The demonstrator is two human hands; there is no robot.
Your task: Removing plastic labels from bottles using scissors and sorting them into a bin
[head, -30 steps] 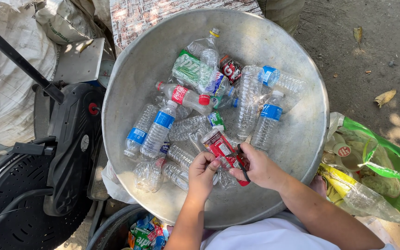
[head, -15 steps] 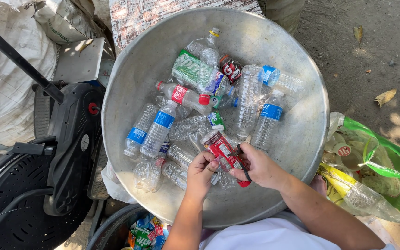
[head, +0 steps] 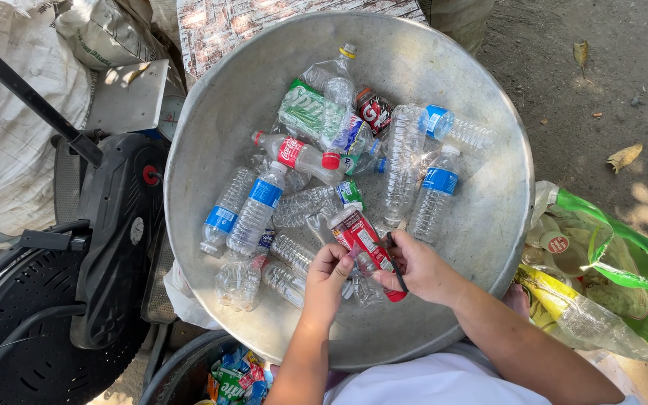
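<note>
A large round metal basin point(head: 211, 135) holds roughly a dozen plastic bottles, most of them clear; about four carry blue labels, such as the blue-labelled bottle point(head: 255, 208) left of centre, one has a green label point(head: 310, 112), and one lying flat has a red label and red cap point(head: 299, 154). The person's left hand point(head: 329, 279) and right hand point(head: 417, 268) both hold a red-labelled bottle point(head: 360, 238) near the basin's lower middle, just above the pile. Its long axis runs on a slant, the upper end pointing up and to the left, the lower end down and to the right under the right hand. The left fingers curl against the bottle's left side; the right fingers close around its lower part and also pinch a thin dark tool point(head: 396, 262). The basin's right wall is bare metal, with open room there and along the near rim. A green bag point(head: 624, 277) lies just beside the right rim, and a black fan point(head: 46, 300) stands to the left
</note>
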